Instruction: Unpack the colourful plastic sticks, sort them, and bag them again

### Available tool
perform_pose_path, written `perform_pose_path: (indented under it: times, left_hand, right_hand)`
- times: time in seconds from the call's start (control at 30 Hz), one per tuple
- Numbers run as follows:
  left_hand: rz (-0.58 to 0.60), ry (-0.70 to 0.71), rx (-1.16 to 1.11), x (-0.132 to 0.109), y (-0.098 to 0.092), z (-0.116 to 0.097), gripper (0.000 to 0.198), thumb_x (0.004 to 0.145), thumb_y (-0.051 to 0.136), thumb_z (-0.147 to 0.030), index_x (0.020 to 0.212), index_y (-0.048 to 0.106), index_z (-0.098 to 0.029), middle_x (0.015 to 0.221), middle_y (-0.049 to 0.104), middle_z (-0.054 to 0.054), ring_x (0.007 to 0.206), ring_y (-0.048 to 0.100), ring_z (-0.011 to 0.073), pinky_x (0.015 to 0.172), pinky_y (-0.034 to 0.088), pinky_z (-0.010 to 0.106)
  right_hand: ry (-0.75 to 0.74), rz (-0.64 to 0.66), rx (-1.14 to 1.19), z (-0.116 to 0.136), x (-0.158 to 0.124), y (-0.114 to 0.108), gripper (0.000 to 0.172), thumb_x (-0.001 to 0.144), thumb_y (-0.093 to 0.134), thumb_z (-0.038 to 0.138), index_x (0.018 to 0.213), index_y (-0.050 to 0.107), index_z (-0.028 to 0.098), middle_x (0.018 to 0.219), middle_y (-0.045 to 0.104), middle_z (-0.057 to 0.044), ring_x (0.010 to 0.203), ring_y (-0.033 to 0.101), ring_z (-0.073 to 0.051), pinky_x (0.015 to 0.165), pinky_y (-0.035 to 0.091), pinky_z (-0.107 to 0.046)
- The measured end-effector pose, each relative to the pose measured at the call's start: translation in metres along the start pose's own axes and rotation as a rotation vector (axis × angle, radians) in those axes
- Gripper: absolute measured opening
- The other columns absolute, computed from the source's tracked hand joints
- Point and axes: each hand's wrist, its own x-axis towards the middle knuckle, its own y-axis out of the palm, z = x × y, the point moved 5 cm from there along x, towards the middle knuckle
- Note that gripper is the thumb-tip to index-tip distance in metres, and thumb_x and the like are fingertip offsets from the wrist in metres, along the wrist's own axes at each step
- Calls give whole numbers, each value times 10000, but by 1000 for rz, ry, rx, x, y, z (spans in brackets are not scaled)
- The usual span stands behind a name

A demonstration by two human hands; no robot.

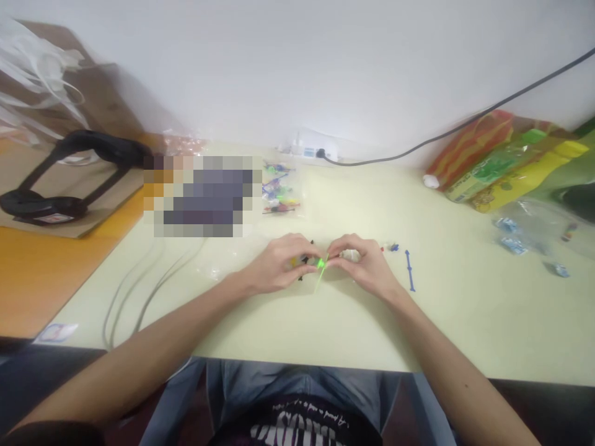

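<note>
The pale tabletop [353, 334] was flanked on the left by brown cardboard [90, 226], on which a black frame [74, 207] was rested. At the far right, a red-and-yellow striped bag [478, 142] was leaned beside a yellow packet [530, 170], and at left of centre a dark shape [209, 198] was too pixelated to be named. Near the middle, the left hand [289, 265] and the right hand [362, 263] were held close together, apart by a narrow gap. Beyond them, a clear bag [281, 189] of coloured parts was laid flat. To their right, a blue rod [409, 271] was laid lengthwise. Between the hands, a bright green piece [320, 264] with a slanted thin stem was pinched by the fingers of both.
</note>
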Motion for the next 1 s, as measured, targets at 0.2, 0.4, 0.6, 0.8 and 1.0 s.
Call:
perform_pose_path:
  times: [0.2,0.4,0.6,0.8,1.0]
  left_hand:
    - [-79,5,-48,3,4,-7,161,994,613,-305,1089,699,-207,921,741,66,852,659,186,829,506,356]
    - [-84,-23,118,7,-1,-2,230,986,628,-334,1175,670,-212,963,736,58,910,661,198,912,479,380]
    - [36,-47,340,5,6,10,212,975,642,-339,1136,697,-212,989,732,61,1003,628,223,996,431,417]
    - [82,-37,377,4,13,14,252,929,714,-313,1169,714,-234,1010,758,44,1031,621,220,1080,389,462]
    - [85,-30,367,4,12,15,339,930,709,-361,1247,689,-243,1113,746,70,1064,614,232,1044,433,460]
  right_hand:
    - [-9,-56,-21,7,0,-1,191,909,719,399,809,680,241,803,727,-19,780,661,-201,830,496,-376]
    - [-20,-117,-171,0,4,-27,244,917,697,472,830,670,245,838,734,-30,787,656,-212,814,485,-381]
    - [48,46,-429,-25,0,-48,206,938,672,456,931,717,255,795,741,-12,742,591,-206,835,420,-408]
    - [-3,222,-559,-25,-3,-33,284,826,800,465,1005,743,251,923,742,-55,895,590,-256,855,390,-434]
    - [-13,260,-552,-21,-3,-26,113,905,728,360,961,762,267,909,741,-49,911,583,-256,861,384,-443]
